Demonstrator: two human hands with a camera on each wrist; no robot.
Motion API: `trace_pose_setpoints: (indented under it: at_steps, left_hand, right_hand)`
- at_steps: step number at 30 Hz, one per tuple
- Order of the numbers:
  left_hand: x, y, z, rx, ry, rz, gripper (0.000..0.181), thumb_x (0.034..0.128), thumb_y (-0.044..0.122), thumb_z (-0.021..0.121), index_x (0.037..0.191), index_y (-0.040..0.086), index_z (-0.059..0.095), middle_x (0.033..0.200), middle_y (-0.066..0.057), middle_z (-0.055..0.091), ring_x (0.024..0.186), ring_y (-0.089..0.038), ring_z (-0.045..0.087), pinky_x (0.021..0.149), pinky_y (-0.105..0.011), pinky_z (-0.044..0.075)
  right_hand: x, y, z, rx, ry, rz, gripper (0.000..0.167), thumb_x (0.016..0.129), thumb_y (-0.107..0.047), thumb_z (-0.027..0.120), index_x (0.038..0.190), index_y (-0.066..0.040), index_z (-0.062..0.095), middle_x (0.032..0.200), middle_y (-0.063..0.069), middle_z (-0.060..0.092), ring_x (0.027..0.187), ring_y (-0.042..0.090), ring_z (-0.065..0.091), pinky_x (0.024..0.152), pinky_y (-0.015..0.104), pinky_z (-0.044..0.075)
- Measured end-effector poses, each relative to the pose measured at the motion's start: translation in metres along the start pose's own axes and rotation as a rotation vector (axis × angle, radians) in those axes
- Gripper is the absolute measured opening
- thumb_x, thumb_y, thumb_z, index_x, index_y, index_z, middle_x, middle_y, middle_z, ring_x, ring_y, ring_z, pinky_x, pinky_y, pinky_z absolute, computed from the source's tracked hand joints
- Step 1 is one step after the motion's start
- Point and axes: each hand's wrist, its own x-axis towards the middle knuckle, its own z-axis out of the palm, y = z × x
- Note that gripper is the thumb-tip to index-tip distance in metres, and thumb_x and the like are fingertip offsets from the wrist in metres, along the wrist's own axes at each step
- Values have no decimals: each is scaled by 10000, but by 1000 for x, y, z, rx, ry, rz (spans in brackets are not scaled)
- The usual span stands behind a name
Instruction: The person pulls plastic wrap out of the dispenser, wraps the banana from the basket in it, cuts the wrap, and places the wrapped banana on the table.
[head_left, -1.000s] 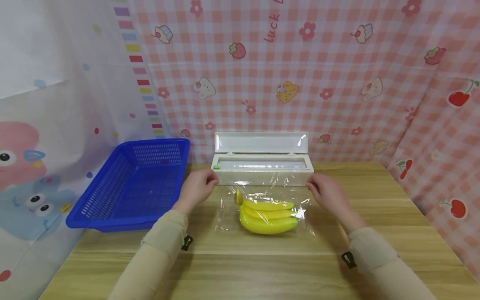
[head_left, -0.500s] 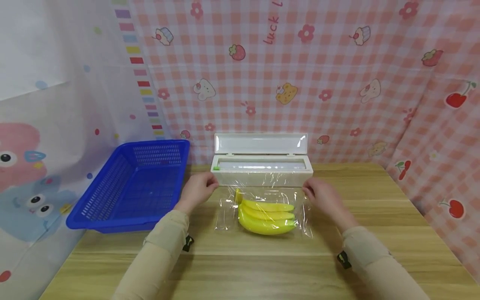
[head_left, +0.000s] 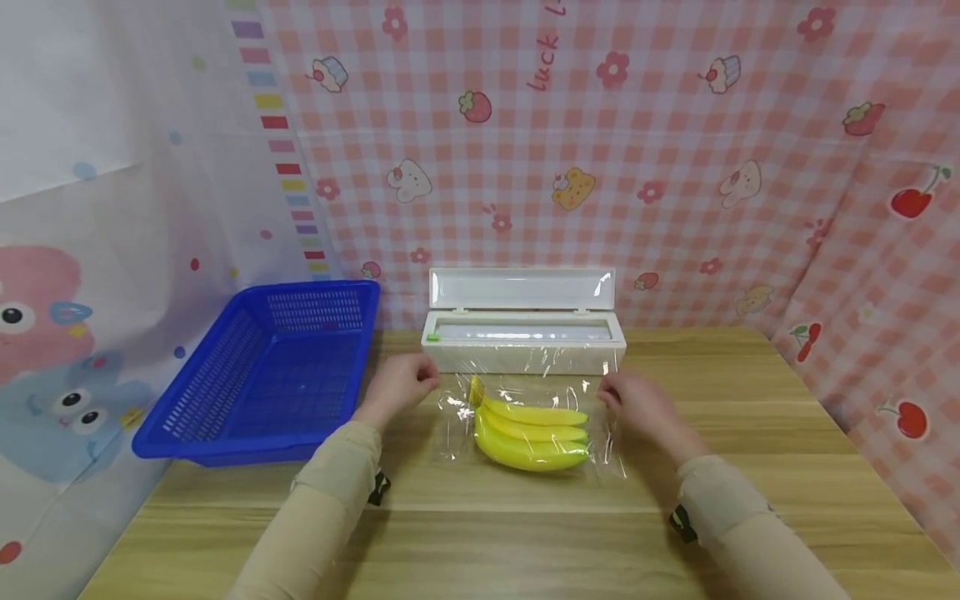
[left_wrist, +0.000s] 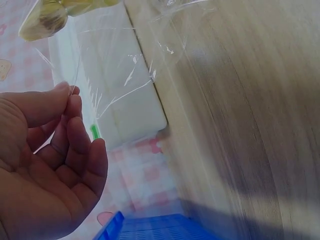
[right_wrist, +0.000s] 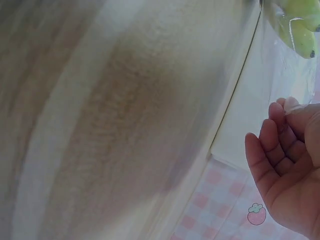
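A bunch of yellow bananas [head_left: 531, 437] lies on the table under clear plastic wrap [head_left: 454, 425]. My left hand [head_left: 401, 385] pinches the wrap's far left corner between thumb and forefinger, as the left wrist view also shows at the hand [left_wrist: 60, 145]. On the other side my right hand [head_left: 637, 404] pinches the far right corner; in the right wrist view the hand [right_wrist: 285, 155] has film between thumb and fingertips. Just beyond both hands stands a white wrap dispenser box [head_left: 525, 358] with its lid raised. Film stretches over the box's front face.
A blue plastic basket [head_left: 262, 450] stands at the left, close to my left forearm. A small green slider [head_left: 432, 337] sits at the dispenser's left end. Behind the wooden table [head_left: 525, 550] hangs a pink checked cloth [head_left: 510, 150].
My right hand has moved inward to the left and slightly nearer. The left hand has come slightly nearer too. Both keep pinching the wrap, which now shows more wrinkles at its right side.
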Motion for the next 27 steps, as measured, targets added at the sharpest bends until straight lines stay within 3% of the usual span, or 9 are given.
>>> trace_pose_setpoints:
  at_steps: [9,21,27]
  left_hand:
    - [0,-1,3,27,-50,-5,109,842,103,745,768,103,666,780,0,669,751,-170,603,743,-364,525]
    - [-5,1,-4,7,-70,-6,101,853,103,735,774,84,674,751,13,646,717,-150,574,716,-348,516]
    - [-6,0,-4,16,-72,0,106,856,100,732,773,79,670,742,14,639,714,-149,573,717,-350,517]
  right_hand:
    - [-1,-1,4,-31,-69,-47,160,932,-106,638,789,-137,574,685,-43,510,638,138,484,598,340,465]
    - [-3,0,1,-22,-66,-38,81,931,-103,649,851,-93,646,743,-23,590,699,162,558,701,430,529]
    - [-4,0,1,-20,-67,-38,97,932,-101,642,835,-96,651,721,-32,580,677,147,533,672,398,509]
